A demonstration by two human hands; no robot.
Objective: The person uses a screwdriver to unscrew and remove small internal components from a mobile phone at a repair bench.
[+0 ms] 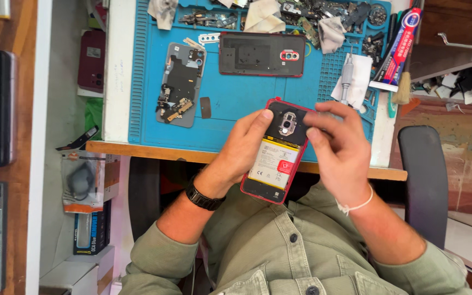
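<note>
The opened red phone (273, 158) sits at the centre of the frame, held in the air just over the near edge of the desk (117, 82), its back off so that we see the pale battery and the black cover plate with the camera opening. Our left hand (241, 155) is closed round the phone's left edge, thumb laid on the top corner. Our right hand (338, 147) steadies the right side, and its fingertips (313, 131) are pinched onto the black plate beside the camera; whether it has a small part between them we cannot tell.

We judge the step in hand to be work on that upper plate, seating it or easing it free. The next move, as we read it, calls for light, even finger pressure and a steady left grip, so that nothing beneath is strained.

On the blue mat (236, 98) above lie the red back cover (261, 53), a grey inner frame (181, 83) at upper left, and a screwdriver (347, 76) on a white cloth.
</note>
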